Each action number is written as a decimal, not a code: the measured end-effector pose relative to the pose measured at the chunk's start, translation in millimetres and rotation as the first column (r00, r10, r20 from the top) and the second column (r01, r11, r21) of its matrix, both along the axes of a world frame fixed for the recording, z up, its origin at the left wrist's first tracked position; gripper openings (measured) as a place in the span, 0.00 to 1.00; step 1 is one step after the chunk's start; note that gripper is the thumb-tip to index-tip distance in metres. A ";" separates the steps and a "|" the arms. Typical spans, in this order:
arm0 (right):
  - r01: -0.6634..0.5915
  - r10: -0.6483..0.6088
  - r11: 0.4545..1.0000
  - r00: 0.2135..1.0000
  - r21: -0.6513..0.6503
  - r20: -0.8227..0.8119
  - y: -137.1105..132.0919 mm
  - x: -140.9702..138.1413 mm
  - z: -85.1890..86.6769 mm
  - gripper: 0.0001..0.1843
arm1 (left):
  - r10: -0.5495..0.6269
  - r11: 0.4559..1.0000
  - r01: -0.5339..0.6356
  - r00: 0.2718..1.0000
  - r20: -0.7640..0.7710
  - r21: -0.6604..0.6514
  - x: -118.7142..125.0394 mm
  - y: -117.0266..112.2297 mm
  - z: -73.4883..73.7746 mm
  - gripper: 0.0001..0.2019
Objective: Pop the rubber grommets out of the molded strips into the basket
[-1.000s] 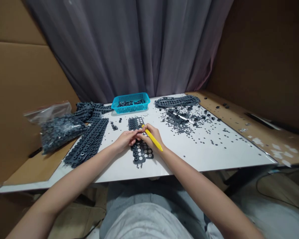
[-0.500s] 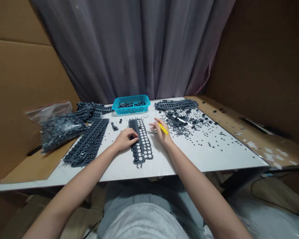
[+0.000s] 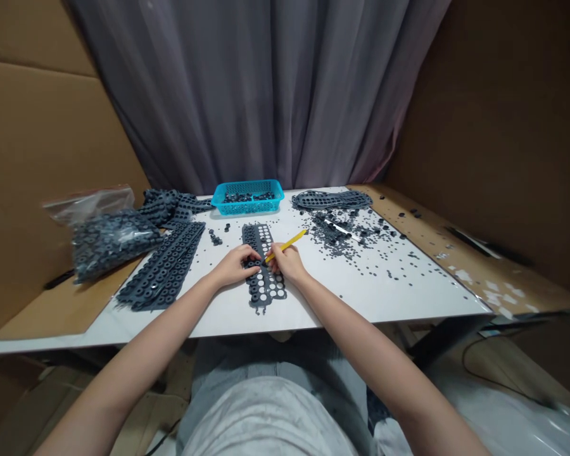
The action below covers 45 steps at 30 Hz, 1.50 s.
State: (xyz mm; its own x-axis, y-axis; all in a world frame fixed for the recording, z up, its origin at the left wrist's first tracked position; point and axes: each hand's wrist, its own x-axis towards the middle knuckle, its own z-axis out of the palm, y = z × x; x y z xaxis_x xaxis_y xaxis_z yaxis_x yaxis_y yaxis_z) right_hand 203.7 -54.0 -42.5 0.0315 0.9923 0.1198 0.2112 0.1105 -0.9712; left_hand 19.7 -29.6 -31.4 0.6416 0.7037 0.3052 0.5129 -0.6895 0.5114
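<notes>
Seen from the head camera, a person bends over a perforated black rubber strip [image 3: 265, 288] lying on a white worktop [image 3: 384, 304], its long axis running away from the person, far end leaning slightly left. The right hand [image 3: 289, 263] is closed around a yellow pen-shaped tool [image 3: 287, 246], tip down at the strip, far end angled up and to the right. The left hand [image 3: 235, 266] curls over the strip's left edge, though the view cannot settle whether it grips. The tool's tip sits just beside the left fingers [image 3: 255, 266], among holes showing white worktop and a row still dark. To the left lie stacked rubber strips [image 3: 161, 266] and a plastic bag [image 3: 109, 244] of dark pieces; a blue plastic basket [image 3: 247, 197] stands beyond, with loose dark discs [image 3: 337, 231] scattered at right.
</notes>
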 end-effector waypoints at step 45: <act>0.034 -0.040 0.998 0.992 0.056 0.120 -0.4 -6.1 0.8 0.19 | -0.102 0.986 0.044 0.922 -0.374 -0.160 17.1 19.8 42.3 0.09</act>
State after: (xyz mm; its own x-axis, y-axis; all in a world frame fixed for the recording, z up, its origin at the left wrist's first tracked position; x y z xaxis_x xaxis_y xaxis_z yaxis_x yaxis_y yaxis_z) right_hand 197.6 -54.4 -41.7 0.0503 0.9827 0.1785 0.3318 0.1521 -0.9310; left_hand 36.7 -9.8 10.9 0.7402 0.6683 -0.0740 0.6392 -0.6653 0.3859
